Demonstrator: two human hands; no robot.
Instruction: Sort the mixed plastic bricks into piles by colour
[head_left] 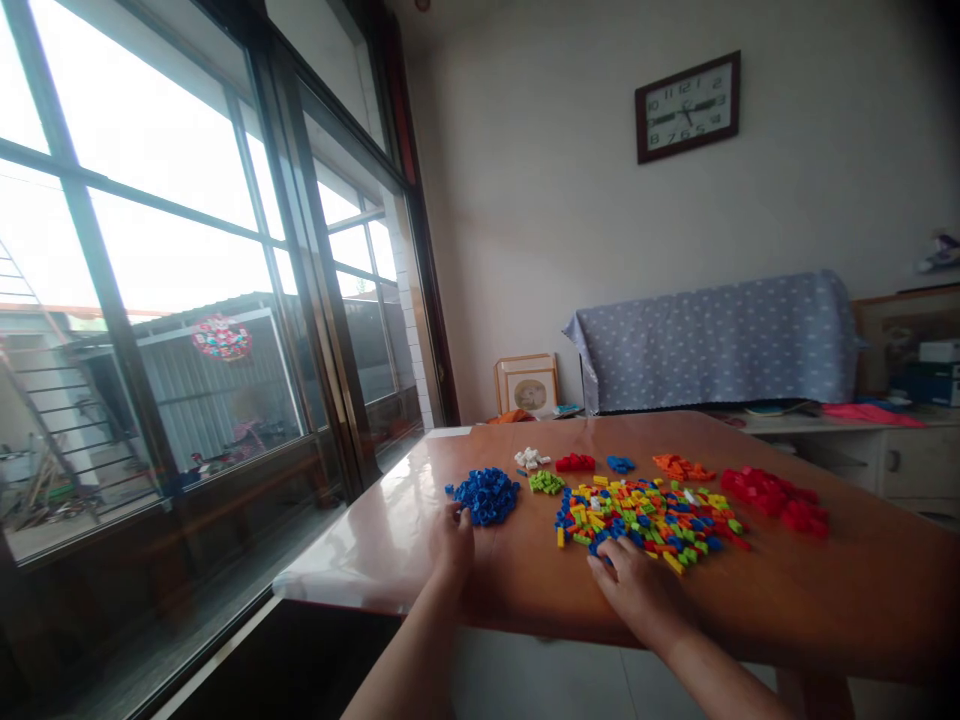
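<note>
My left hand is at the near left edge of a heap of blue toy building bricks. Its fingers are curled together, and whatever lies between them is hidden. My right hand rests at the near edge of a wide, mixed heap of bricks in yellow, green, orange, blue, red and white. Its thumb and fingers close around a blue brick there, partly covered by the fingertips.
On the brown table also lie small piles of white bricks, green bricks, red bricks, blue bricks and orange bricks. A larger red pile sits at the right. Windows stand at left.
</note>
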